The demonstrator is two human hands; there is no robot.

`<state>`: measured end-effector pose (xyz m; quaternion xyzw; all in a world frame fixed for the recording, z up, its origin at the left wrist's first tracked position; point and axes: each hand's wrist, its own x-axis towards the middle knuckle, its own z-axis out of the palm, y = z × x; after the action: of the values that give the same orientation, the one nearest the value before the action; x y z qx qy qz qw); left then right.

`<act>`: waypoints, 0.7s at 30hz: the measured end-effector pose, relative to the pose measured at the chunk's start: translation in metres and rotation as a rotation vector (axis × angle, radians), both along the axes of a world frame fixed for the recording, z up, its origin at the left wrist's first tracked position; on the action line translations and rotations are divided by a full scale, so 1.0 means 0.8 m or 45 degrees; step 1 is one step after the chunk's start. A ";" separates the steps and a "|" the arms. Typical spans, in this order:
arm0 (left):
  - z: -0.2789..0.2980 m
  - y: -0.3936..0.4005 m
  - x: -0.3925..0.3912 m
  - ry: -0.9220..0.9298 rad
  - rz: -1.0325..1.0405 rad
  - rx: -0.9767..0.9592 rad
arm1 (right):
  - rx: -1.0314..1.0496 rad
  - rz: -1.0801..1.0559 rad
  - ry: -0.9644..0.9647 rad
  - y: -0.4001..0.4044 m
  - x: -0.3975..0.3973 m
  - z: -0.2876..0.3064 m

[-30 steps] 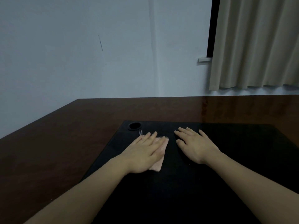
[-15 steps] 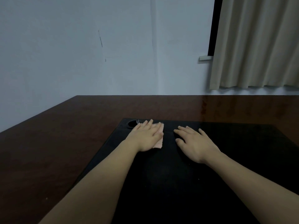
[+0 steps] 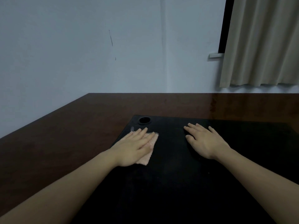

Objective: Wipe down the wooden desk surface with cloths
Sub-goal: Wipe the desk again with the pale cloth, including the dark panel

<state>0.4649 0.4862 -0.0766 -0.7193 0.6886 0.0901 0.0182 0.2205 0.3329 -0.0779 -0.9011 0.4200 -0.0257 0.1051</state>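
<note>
Left hand (image 3: 135, 147) lies flat, fingers spread, pressing a pink cloth (image 3: 148, 152) onto the black mat (image 3: 169, 183) near its far left corner, just short of the round hole (image 3: 144, 120). Right hand (image 3: 204, 141) rests open and empty on the mat, well apart. Dark wooden tabletop (image 3: 64, 135) surrounds the mat.

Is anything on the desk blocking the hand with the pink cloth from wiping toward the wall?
Only a small round black hole just beyond the left hand and pink cloth. Past it the wooden desk looks bare.
</note>
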 end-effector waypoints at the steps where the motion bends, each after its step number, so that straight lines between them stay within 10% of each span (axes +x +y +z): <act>1: -0.002 -0.014 0.009 -0.025 0.043 0.002 | -0.001 0.000 -0.006 -0.001 0.000 -0.001; 21: -0.001 0.042 0.059 -0.006 0.206 -0.032 | -0.020 0.205 -0.136 -0.001 0.113 0.017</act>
<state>0.5119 0.5199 -0.0778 -0.7731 0.6291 0.0809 0.0034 0.3110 0.3323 -0.0646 -0.9300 0.3399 -0.0684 0.1218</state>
